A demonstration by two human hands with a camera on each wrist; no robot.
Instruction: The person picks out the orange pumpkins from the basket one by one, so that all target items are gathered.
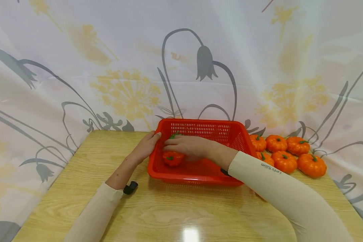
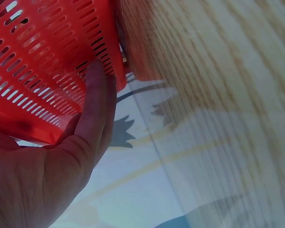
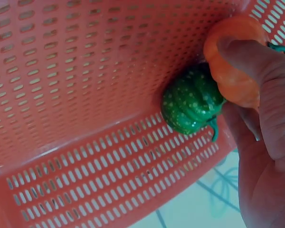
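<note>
A red plastic basket [image 1: 196, 176] with slotted walls stands on the wooden table. My left hand [image 1: 146, 148] grips its left side at the rim; in the left wrist view the fingers [image 2: 96, 102] lie along the outer wall. Inside the basket, my right hand [image 1: 190, 147] holds a small orange pumpkin [image 1: 173, 158] near the left end. In the right wrist view the thumb presses on that orange pumpkin [image 3: 240, 78]. A dark green speckled pumpkin [image 3: 192, 99] sits beside it, mostly hidden by the right hand in the head view.
Several orange pumpkins [image 1: 285, 162] stand in rows on the table just right of the basket, some partly hidden behind its edge and the right sleeve. A flower-patterned curtain [image 1: 187, 84] hangs behind the table [image 1: 181, 205].
</note>
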